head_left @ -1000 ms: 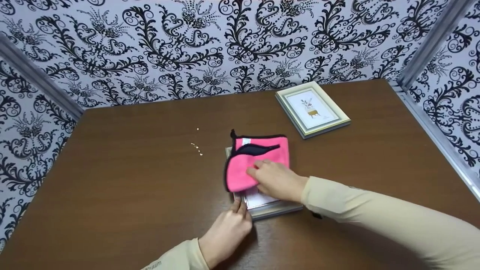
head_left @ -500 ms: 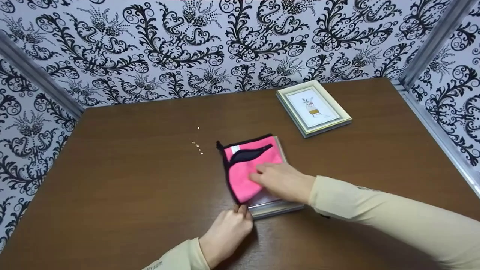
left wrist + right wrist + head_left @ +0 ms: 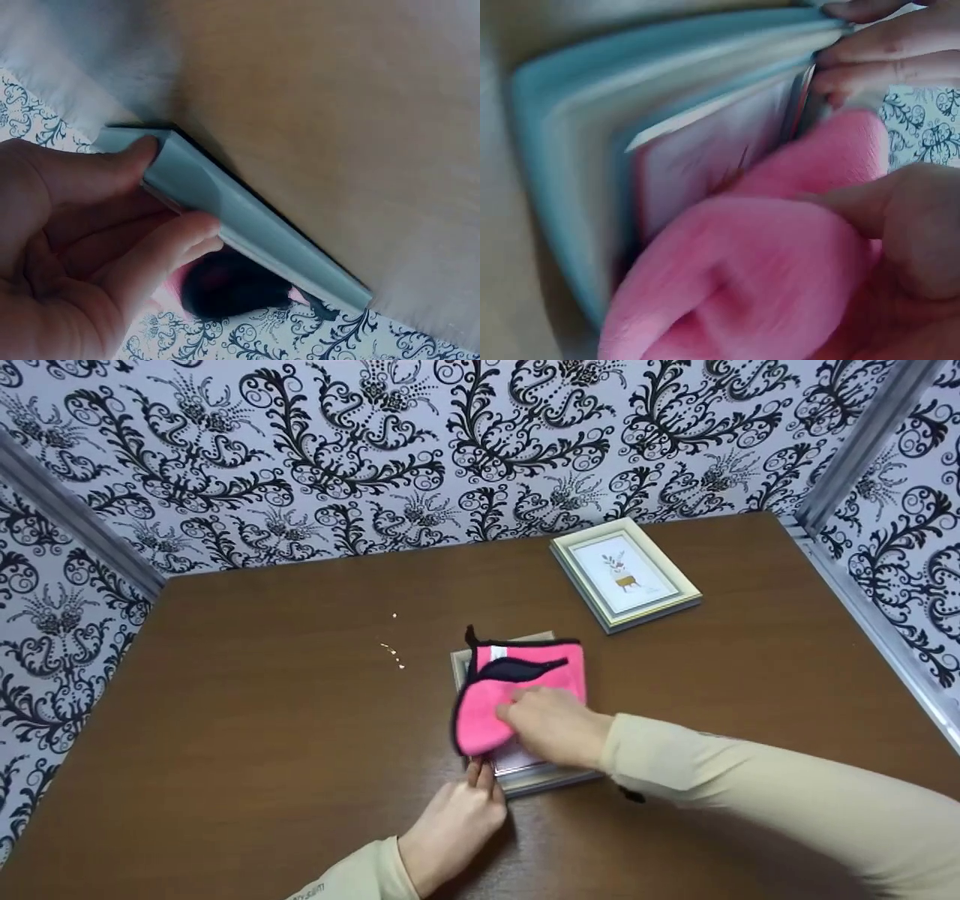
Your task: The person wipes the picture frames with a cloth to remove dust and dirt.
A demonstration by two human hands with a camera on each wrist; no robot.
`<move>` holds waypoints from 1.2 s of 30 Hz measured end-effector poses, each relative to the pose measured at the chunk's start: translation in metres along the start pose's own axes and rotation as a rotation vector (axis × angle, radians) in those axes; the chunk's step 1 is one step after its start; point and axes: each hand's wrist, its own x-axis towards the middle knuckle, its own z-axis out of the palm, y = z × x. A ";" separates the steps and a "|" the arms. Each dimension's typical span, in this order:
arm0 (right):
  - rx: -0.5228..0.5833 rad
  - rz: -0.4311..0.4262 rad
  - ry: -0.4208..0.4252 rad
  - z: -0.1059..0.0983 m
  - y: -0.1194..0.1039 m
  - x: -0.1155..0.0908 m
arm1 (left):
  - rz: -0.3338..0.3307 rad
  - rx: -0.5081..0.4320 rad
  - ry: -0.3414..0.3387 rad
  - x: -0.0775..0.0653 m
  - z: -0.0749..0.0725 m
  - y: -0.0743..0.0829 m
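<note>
A framed picture (image 3: pixel 541 781) lies on the brown table, mostly covered by a pink cloth (image 3: pixel 487 716) with black edging, a black loop and a dark slit. My right hand (image 3: pixel 556 725) grips the cloth and holds it against the picture's front. At the near left corner, my left hand (image 3: pixel 459 819) holds the frame. In the left wrist view, thumb and fingers pinch the frame's side (image 3: pixel 232 202). Bunched folds of the cloth (image 3: pixel 750 262) show in the right wrist view, over part of the glass; the frame's moulding (image 3: pixel 577 142) is blurred there.
A second framed picture (image 3: pixel 625 574), cream-edged with a plant drawing, lies at the back right of the table (image 3: pixel 285 720). Several small bright specks (image 3: pixel 394 653) lie left of the cloth. Patterned wall panels (image 3: pixel 360 457) stand behind and at both sides.
The right hand has swept the cloth down to the left over the picture, then back up to the right. The left hand has stayed at the frame's corner.
</note>
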 end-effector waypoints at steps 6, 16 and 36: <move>0.024 -0.138 0.062 0.008 -0.011 0.009 | 0.022 0.026 -0.004 0.002 -0.001 0.000; -0.057 -0.298 -0.009 0.004 0.005 -0.004 | 0.040 0.002 -0.075 0.002 -0.005 0.000; -0.063 -0.127 0.056 -0.001 0.010 -0.037 | 0.011 0.035 0.001 -0.003 -0.002 0.001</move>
